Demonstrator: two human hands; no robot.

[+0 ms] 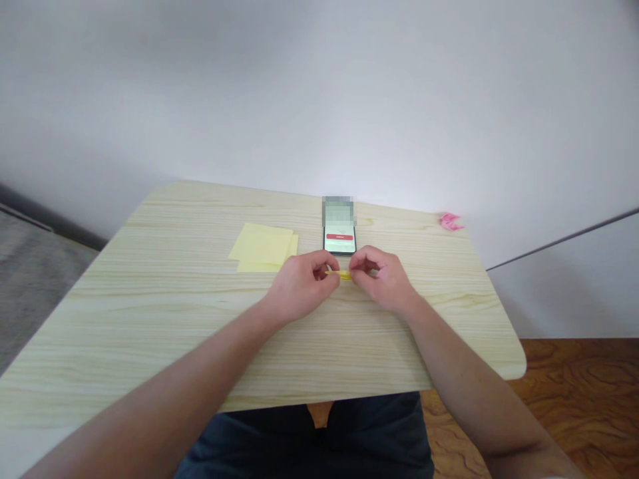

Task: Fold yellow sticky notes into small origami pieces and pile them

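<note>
A small folded piece of yellow paper (345,275) is held between my two hands, just in front of the phone. My left hand (305,283) pinches its left end between thumb and fingers. At the other end, the thumb and fingertips of my right hand (383,278) close on it. The fingers cover much of the paper, so its full shape is hidden. Flat yellow paper sheets (263,245) lie overlapping to the left of my left hand.
A phone (340,241) with a lit screen lies beyond my hands, near the wall (319,100). A folded pink paper piece (450,221) sits at the table's far right edge. The pale wooden table (150,286) has rounded corners.
</note>
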